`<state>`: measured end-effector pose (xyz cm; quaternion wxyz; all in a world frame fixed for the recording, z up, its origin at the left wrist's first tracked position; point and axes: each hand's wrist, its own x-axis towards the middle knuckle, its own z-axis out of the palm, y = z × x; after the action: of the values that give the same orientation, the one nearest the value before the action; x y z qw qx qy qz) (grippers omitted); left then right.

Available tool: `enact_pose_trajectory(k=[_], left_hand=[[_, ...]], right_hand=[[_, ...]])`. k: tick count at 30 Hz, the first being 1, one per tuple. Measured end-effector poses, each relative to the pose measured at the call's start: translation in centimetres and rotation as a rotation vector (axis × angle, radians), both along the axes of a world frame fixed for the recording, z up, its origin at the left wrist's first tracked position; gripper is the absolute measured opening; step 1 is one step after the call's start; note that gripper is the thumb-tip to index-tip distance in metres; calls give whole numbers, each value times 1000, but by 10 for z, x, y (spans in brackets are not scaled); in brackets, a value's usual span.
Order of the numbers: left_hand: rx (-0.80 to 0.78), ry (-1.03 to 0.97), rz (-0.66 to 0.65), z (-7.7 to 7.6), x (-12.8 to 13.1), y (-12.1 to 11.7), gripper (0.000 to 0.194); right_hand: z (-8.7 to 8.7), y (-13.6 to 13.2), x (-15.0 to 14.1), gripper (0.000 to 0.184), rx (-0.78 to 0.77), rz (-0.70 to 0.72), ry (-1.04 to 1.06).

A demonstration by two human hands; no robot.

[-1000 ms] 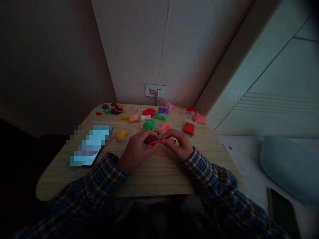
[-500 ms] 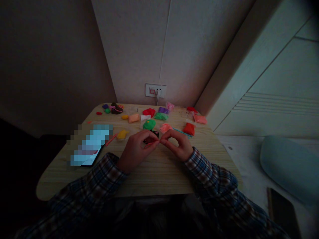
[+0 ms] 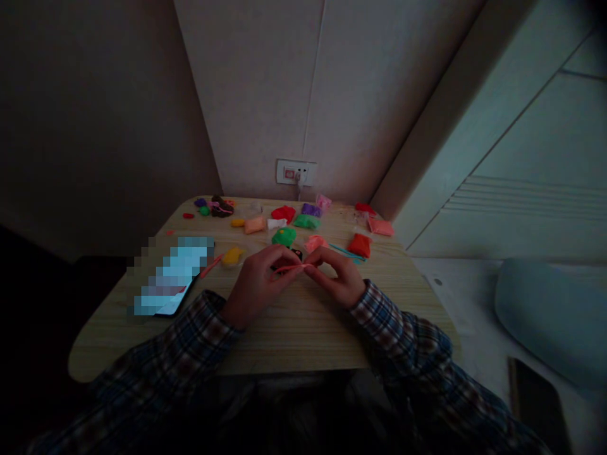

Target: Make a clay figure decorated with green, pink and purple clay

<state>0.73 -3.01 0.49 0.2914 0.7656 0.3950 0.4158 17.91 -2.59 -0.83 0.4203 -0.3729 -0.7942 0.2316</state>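
My left hand point(image 3: 260, 278) and my right hand point(image 3: 339, 275) meet at their fingertips over the middle of the table, both closed in a pinch. Between them shows a thin strip of salmon-pink clay point(image 3: 287, 268), running from the fingertips back under my left hand. Its ends are partly hidden by the fingers. Just behind the hands lies a small black piece point(image 3: 296, 253), mostly covered. Beyond it are a green clay lump point(image 3: 284, 237) and a salmon-pink clay packet point(image 3: 317, 242). Thin blue sticks point(image 3: 349, 253) lie behind my right hand.
A lit phone point(image 3: 183, 278) lies at the left of the wooden table point(image 3: 313, 341). Near it are yellow clay point(image 3: 232, 255) and a thin reddish stick point(image 3: 210, 266). An orange-red packet point(image 3: 360, 245) sits at right. Several coloured clay packs line the back, below a wall socket point(image 3: 296, 172).
The salmon-pink strip shows more plainly beside my left fingers now. Both hands have shifted only slightly and stay pinched together.
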Motion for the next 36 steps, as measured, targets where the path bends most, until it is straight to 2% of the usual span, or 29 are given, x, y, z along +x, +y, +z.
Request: enact_pose_trajectory(k=[6,10,13,19,23,26,31,36], left_hand=[[-20,5,-8,-2,-1,1,12],[-67,9,-3,-5,-2,3,14],[-71,51,6,-7,-3,4,11],[-34,118,-2,-5,-8,3,8],[-40,165,-61,-5,-10,1,8],[-104,166,-131,-7,-13,-1,9],[-270,140,-230,-8,-25,-4,11],[-276,188,-285,-6,-34,-10,8]], right_hand=[[2,-1,2,22,-23,-9,68],[-1,2,5,25,-67,-73,95],[-5,7,7,25,-119,-104,86],[-13,12,8,21,-219,-66,3],[-16,15,4,17,-108,-97,-37],[-17,20,-2,23,-36,-130,-52],[-15,33,-18,29,-64,-153,-132],[-13,46,-29,21,-104,-180,-172]])
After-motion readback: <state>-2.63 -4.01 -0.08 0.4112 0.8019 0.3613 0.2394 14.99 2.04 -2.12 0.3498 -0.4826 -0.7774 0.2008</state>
